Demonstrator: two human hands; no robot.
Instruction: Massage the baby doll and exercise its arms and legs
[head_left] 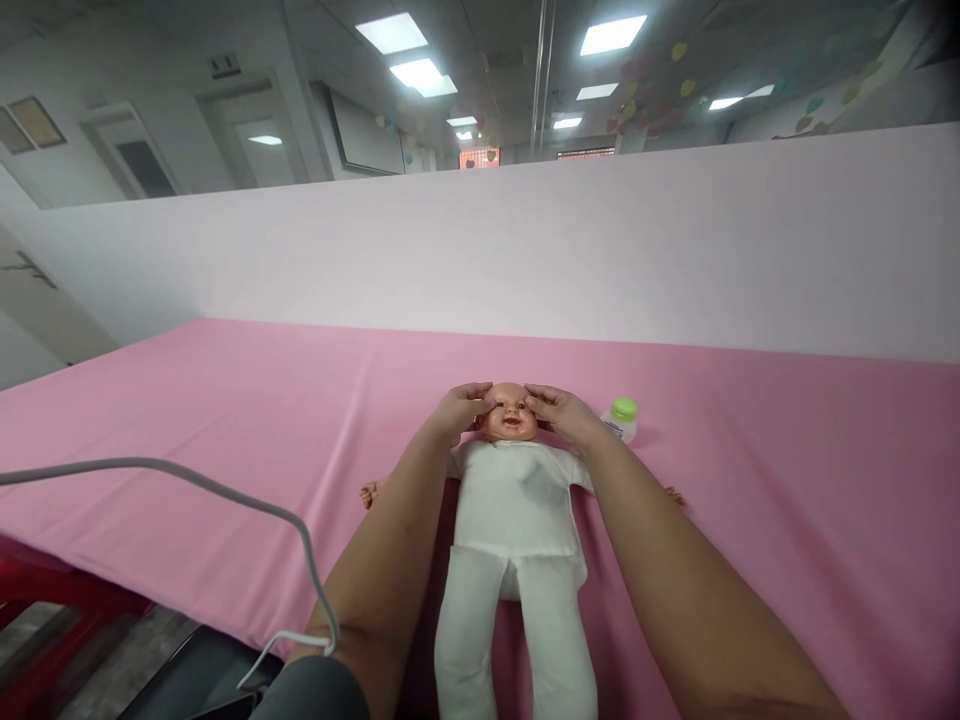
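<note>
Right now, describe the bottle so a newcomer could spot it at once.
On the pink cloth, find the white-clothed doll. Right of its head in the picture, just past the person's right hand, is a small pale bottle. Its bright green cap sets it apart from doll and cloth.

a pink-covered table [247,420] bears a white-clothed doll [517,500], face up, and a green-capped bottle [622,418] nearby.

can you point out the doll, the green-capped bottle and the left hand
Doll [516,505]: head view, on the chest.
Green-capped bottle [622,425]: head view, on the body below the cap.
Left hand [456,409]: head view, on the back of the hand.
</note>
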